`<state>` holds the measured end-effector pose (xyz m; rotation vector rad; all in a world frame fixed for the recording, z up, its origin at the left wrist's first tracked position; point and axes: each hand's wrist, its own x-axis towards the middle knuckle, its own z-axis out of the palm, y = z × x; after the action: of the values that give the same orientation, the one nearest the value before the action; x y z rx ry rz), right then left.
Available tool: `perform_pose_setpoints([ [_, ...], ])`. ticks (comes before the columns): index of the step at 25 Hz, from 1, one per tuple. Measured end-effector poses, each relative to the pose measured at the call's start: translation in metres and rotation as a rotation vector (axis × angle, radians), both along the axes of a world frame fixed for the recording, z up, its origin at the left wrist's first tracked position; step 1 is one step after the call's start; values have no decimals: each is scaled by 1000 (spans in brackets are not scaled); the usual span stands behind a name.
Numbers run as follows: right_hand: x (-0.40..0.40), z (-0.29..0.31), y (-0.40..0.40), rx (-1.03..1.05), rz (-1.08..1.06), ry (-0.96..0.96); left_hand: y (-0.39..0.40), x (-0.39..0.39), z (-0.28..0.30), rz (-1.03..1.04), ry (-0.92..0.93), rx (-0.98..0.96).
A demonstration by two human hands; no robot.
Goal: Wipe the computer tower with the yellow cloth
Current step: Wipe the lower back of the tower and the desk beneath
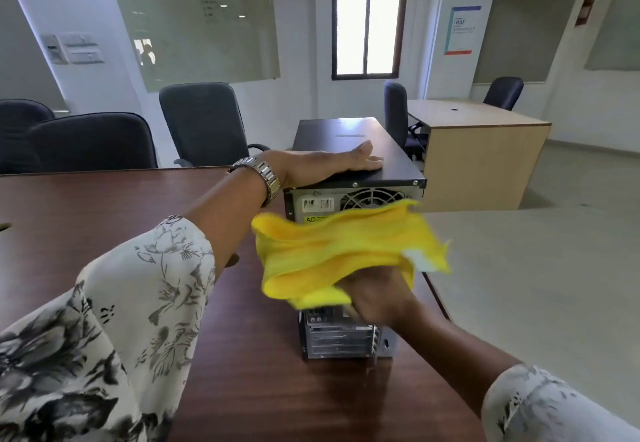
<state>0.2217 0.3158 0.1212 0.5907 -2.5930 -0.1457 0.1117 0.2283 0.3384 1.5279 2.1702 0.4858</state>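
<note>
A black computer tower (346, 136) stands upright on the dark wooden table (104, 206), its grey rear panel with fan and slots facing me. My left hand (329, 164) lies flat, palm down, on the tower's top near the rear edge. My right hand (377, 294) grips a bunched yellow cloth (339, 251) and holds it against the middle of the rear panel. The cloth hides most of the panel's centre; the fan shows above it, the card slots below.
The tower stands near the table's right edge, with open floor (536, 268) beyond. Dark office chairs (204, 123) line the table's far side. A light wooden desk (485, 150) with two chairs stands behind on the right.
</note>
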Motion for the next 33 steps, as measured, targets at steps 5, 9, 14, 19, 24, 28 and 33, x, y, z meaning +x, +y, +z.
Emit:
perform_pose_setpoints([
  [5, -18, 9, 77, -518, 74, 357, 1, 3, -3, -25, 91, 22],
  [9, -18, 54, 47, -380, -309, 505, 2, 1, -4, 91, -39, 59],
  [14, 0, -12, 2, -166, -583, 84, 1, 1, -7, -34, 146, 43],
  [19, -12, -71, 10, -102, -211, -298, 0, -7, -12, -83, 302, 33],
  [24, -27, -10, 47, -146, -74, 212, 5, -10, -13, -96, 230, 72],
  [28, -2, -10, 63, -82, -48, 105, 6, -11, -12, -75, 190, 84],
  [33, 18, -45, 82, 350, 14, -147, 5, -8, -13, -68, 187, 111],
])
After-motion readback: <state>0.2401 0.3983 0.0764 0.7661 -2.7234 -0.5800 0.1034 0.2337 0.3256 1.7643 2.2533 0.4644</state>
